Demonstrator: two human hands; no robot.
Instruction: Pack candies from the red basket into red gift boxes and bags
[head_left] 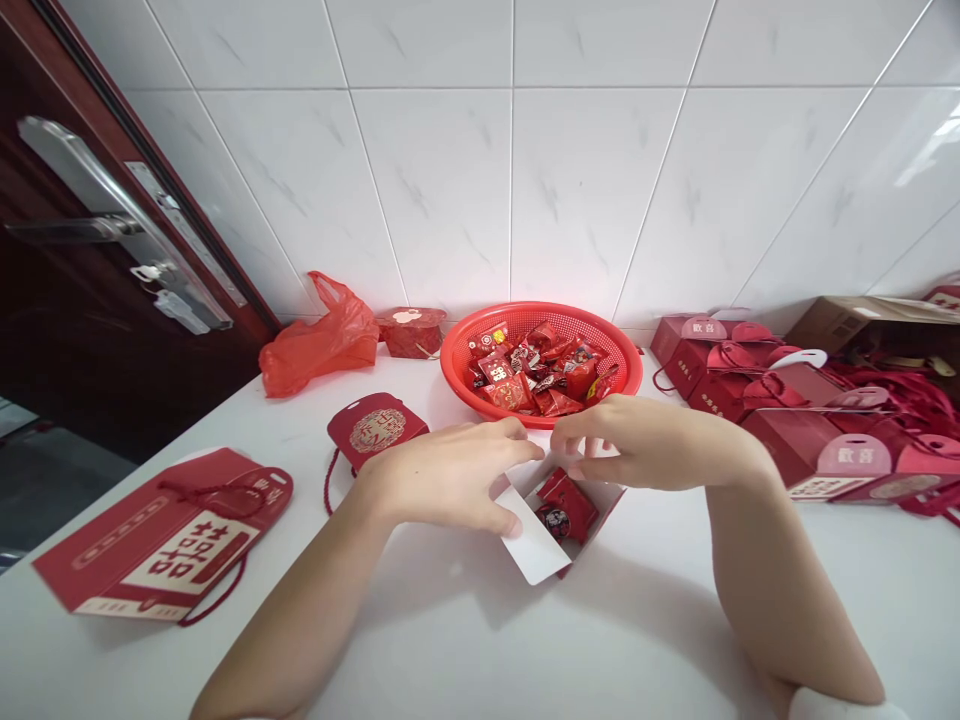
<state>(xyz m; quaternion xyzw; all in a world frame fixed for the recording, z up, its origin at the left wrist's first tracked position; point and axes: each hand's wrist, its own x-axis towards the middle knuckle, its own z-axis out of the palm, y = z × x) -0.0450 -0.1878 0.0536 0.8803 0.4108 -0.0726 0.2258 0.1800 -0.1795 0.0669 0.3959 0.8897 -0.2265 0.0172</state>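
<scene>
An opened box (536, 540) with a white inside stands on the white table, several red packets (568, 505) in it. My left hand (450, 475) is at the box's left side, thumb on the white flap, fingers reaching over the far edge; it is closed on the box. Over the box's far right edge is my right hand (645, 440), its fingers curved and apart, with nothing visible in them. Just behind the hands sits a red plastic basket (465, 385) of red-wrapped packets.
Red gift boxes (817, 450) and an open cardboard box (870, 310) crowd the right side. At left lie a flat red box (172, 535), another red box (379, 428) and a red plastic bag (322, 340). A small red box (412, 332) stands by the tiled wall.
</scene>
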